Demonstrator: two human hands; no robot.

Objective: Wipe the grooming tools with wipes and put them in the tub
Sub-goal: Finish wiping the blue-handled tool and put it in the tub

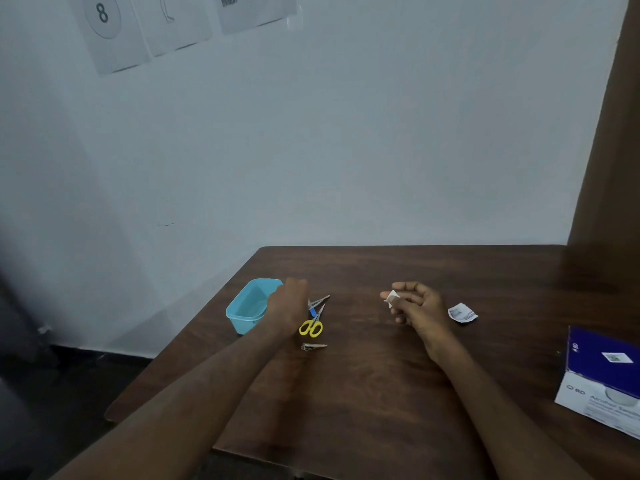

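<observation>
A light blue tub (250,304) stands on the brown table (363,393) at its left side, and I see nothing in it. Just right of it lie yellow-handled scissors (312,325), a metal tool with a blue part (318,302) and a nail clipper (313,346). My left hand (290,303) hovers blurred between the tub and these tools, its fingers hard to make out. My right hand (414,303) is further right, pinching a small white wipe (391,297) at its fingertips.
A torn wipe wrapper (462,312) lies right of my right hand. A blue and white box of swabs (604,379) sits at the table's right edge. The wall stands behind the table, and a brown panel (609,150) rises on the right.
</observation>
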